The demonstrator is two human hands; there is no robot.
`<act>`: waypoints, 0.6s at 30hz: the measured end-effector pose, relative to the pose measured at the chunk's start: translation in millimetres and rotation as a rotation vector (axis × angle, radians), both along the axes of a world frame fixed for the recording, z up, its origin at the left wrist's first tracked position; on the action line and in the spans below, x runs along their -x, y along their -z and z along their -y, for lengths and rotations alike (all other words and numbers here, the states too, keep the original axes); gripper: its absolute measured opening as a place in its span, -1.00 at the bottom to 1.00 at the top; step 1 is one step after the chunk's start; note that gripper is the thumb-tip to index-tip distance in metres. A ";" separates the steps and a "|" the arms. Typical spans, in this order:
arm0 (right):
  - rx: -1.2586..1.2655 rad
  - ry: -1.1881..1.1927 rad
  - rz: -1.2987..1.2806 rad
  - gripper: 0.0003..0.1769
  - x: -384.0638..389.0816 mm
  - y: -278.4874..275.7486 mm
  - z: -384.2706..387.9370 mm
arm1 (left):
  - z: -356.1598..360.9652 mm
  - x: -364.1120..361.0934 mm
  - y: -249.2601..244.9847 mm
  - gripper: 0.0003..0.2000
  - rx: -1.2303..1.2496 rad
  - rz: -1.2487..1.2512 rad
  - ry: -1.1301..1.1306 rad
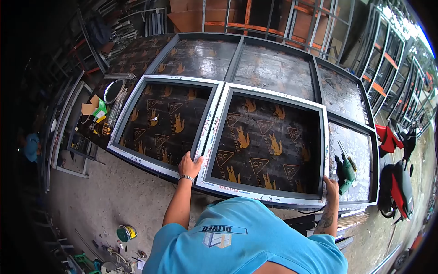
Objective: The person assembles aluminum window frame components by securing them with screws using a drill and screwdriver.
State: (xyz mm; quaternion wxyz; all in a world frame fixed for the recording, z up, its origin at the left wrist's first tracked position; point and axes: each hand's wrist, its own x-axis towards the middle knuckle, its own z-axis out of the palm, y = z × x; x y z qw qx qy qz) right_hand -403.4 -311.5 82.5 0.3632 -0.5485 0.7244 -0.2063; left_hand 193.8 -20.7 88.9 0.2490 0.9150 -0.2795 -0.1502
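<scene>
Holding the right frame's [264, 197] near right corner, the right grip [331, 188] is closer to it; the left grip [188, 165] rests at the seam with the left frame [136, 159], its closure unclear. Forward, between both grips, the right frame lies flat on the table [137, 57], seemingly longer sideways; a drill [347, 176] sits just right.

Our frame [141, 160] at nine o'clock and its neighbour [260, 197] at three show white and grey, lettered red. We see gold crocodiles and triangles on the black board [262, 155]. Our shirt [248, 228], at six, is blue; the drill [348, 173], near four, green.
</scene>
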 end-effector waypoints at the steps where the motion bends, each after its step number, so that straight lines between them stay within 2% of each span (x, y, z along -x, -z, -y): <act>1: -0.005 -0.022 -0.002 -0.44 4.5 -8.5 5.7 | -1.5 0.6 5.8 -0.34 0.037 0.070 -0.004; 2: -0.014 -0.041 -0.004 -0.48 2.6 -28.6 1.4 | -3.1 3.3 -1.5 -0.35 0.064 0.088 0.009; 4: -0.085 -0.051 0.185 -0.56 -19.9 -97.7 -14.9 | -8.1 -6.6 17.7 -0.40 0.143 0.044 0.026; 5: -0.087 -0.005 0.235 -0.67 -37.5 -131.1 -24.8 | -11.0 -11.3 22.9 -0.45 0.174 0.030 0.054; 6: -0.073 -0.004 0.216 -0.67 -40.8 -155.4 -29.1 | -14.1 -15.6 24.1 -0.47 0.200 0.014 0.076; 9: -0.125 -0.087 0.412 -0.82 -53.0 -219.5 -38.2 | -16.7 -18.9 14.7 -0.50 0.252 -0.119 0.056; 10: -0.091 -0.104 0.370 -0.81 -66.1 -245.3 -43.5 | -17.6 -18.2 7.2 -0.51 0.234 -0.127 0.058; 12: -0.011 -0.171 0.457 -0.79 -84.6 -283.3 -50.7 | -16.5 -20.6 7.1 -0.52 0.234 -0.160 0.062; 14: 0.098 -0.272 0.381 -0.73 -117.5 -331.4 -62.7 | -19.0 -24.2 14.1 -0.53 0.256 -0.188 0.063; 18: 0.295 -0.331 0.475 -0.61 -226.1 -437.9 -120.9 | -23.8 -35.8 14.9 -0.58 0.228 -0.149 0.173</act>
